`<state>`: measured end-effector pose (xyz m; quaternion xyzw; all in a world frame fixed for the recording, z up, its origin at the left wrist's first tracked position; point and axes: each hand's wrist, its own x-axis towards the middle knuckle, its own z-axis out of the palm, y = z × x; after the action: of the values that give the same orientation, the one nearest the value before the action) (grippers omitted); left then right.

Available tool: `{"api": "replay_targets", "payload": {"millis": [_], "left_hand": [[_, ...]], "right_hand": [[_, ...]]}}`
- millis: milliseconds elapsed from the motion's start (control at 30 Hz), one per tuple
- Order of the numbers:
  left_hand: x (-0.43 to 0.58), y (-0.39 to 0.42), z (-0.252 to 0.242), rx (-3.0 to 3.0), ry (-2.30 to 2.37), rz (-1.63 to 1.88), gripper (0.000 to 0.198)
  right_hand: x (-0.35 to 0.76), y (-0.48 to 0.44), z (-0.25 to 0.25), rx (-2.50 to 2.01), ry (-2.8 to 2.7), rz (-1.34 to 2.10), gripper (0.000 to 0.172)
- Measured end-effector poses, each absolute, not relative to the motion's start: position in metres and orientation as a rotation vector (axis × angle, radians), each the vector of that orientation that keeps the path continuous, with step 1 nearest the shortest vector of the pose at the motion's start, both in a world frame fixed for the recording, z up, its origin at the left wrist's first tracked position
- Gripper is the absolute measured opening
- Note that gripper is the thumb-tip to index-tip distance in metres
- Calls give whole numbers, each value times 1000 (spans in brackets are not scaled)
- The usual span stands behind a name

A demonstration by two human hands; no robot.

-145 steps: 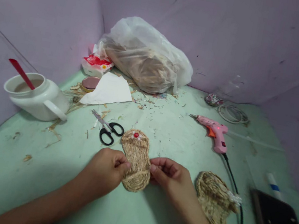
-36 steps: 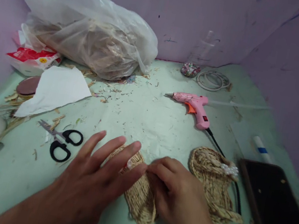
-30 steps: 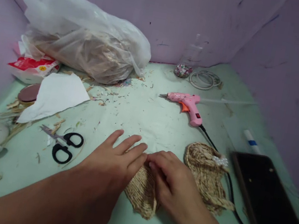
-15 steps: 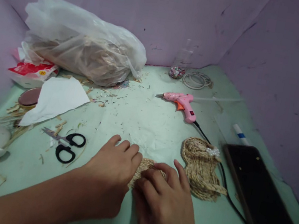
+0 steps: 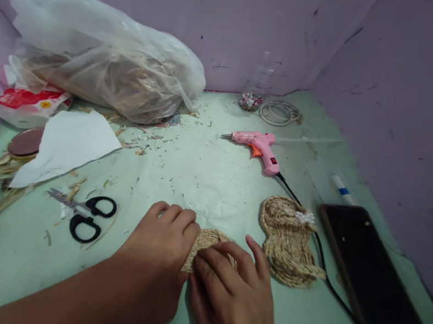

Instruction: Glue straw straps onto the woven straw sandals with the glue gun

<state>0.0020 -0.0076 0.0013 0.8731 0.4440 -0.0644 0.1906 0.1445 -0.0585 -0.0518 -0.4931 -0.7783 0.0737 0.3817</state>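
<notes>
Between my hands lies a small woven straw piece (image 5: 209, 239), coiled from braided cord, partly covered by my fingers. My left hand (image 5: 161, 253) is closed at its left edge, with the thumb side hidden. From the right, my right hand (image 5: 231, 293) presses its bent fingers on the piece; the little finger sticks out. Just right of that hand rests a second woven straw piece (image 5: 287, 247), narrow in the middle, with white pearl beads (image 5: 305, 217) on its top edge. A pair of black-handled scissors (image 5: 85, 217) lies partly open left of my left hand.
A pink glue gun (image 5: 259, 146) lies behind, its black cord (image 5: 324, 253) running past a dark phone (image 5: 373, 273) at right. Further back are a bottle with beads (image 5: 251, 101) and rings (image 5: 279, 112). A plastic bag (image 5: 108, 64), white paper (image 5: 71, 145) and straw scraps fill the left.
The view has shifted slightly, so most things sit a little further left. Slightly more of the woven piece shows between my hands, which keep nearly the same pose.
</notes>
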Motion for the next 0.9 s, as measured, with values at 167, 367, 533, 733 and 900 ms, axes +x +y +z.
{"api": "replay_targets", "payload": {"millis": [167,367,533,733,900], "left_hand": [[2,-9,-3,2452,1261,-119,22],[2,-11,-7,2421,1281,-45,19],[4,-11,-9,2412,1255,-42,18],[5,-13,-13,2385,1284,95,15],[5,-14,-15,2408,1292,165,12]], "right_hand": [[141,-61,-59,-1276,-1996,143,17],[139,-63,-60,-1276,-1991,31,16],[137,-62,-58,-1325,-1995,15,21],[134,-62,-60,-1364,-2003,3,23],[132,-63,-61,-1376,-1985,-19,25]]}}
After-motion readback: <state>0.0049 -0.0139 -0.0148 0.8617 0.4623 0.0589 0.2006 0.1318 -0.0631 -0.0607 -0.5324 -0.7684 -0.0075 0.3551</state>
